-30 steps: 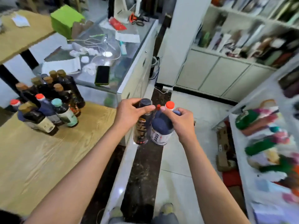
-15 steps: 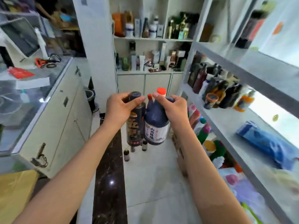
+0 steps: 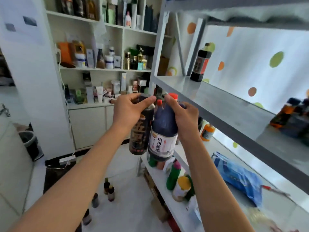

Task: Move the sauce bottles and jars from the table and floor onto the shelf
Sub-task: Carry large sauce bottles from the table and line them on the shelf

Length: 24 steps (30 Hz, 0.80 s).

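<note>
So the view has swung fully round in the last second: the wooden table with its cluster of bottles is no longer in frame, and the grey metal shelf [image 3: 222, 104] is now faced head-on, much closer than half a second ago. That's read as the carry being basically done, with only the set-down left for this pair.

2 bottles are held up in front of the shelf's front edge. The left hand [image 3: 128, 109] is closed around the neck and shoulder of the dark soy sauce bottle [image 3: 140, 131], and the right hand [image 3: 182, 114] is wrapped around the shoulder of the vinegar bottle [image 3: 164, 131] (white label, red cap). The 2 are touching side by side, and neither is on a board yet.

Room-wise: the middle board is mostly bare between the lone dark bottle [image 3: 200, 62] standing at the back left and the bottle group [image 3: 294, 114] far right, so a wide landing spot is there. The front lip of that board sits right at knuckle height, so the bottle bases probably have to be lifted over it. The board below is more cluttered by the blue bag [image 3: 240, 176].

A few small bottles on the floor [image 3: 108, 190] are left to be collected, so plenty of the job remains.
</note>
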{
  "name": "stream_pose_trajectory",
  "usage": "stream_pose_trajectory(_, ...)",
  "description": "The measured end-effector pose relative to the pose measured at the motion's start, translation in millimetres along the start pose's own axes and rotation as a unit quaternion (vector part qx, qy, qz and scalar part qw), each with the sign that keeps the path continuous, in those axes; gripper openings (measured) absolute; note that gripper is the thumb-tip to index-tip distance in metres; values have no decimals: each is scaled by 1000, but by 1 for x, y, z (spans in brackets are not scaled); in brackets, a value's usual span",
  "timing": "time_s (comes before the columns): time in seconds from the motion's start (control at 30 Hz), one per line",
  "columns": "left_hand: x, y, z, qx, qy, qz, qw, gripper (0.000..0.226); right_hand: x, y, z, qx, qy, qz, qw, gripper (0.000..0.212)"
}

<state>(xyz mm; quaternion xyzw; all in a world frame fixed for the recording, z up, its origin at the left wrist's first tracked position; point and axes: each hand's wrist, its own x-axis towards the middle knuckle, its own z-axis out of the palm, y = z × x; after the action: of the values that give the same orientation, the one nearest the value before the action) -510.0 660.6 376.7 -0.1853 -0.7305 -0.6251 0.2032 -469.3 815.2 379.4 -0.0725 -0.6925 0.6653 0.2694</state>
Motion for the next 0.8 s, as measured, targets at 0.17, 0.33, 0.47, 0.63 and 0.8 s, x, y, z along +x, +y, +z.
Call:
stream_pose_trajectory(0.17,77,-12,30,-48,-51,19,997,25,59,-13,6,-28,76,-13,997,45)
stream_pose_trajectory(0.33,146,-18,72,-135,-100,-2,986,29,113,-23,12,-29,145,-48,988,51)
stream_pose_trajectory(0.47,192,-20,106,-180,-146,1,973,22,151,-30,7,-30,198,-54,978,49)
stream_pose_trajectory(0.63,228,-18,153,-222,-174,-13,959,24,195,-39,-14,-44,265,-58,962,43)
stream_pose_trajectory(0.8,252,-13,212,-220,-181,-2,958,23,243,-31,-54,-35,288,-58,955,51)
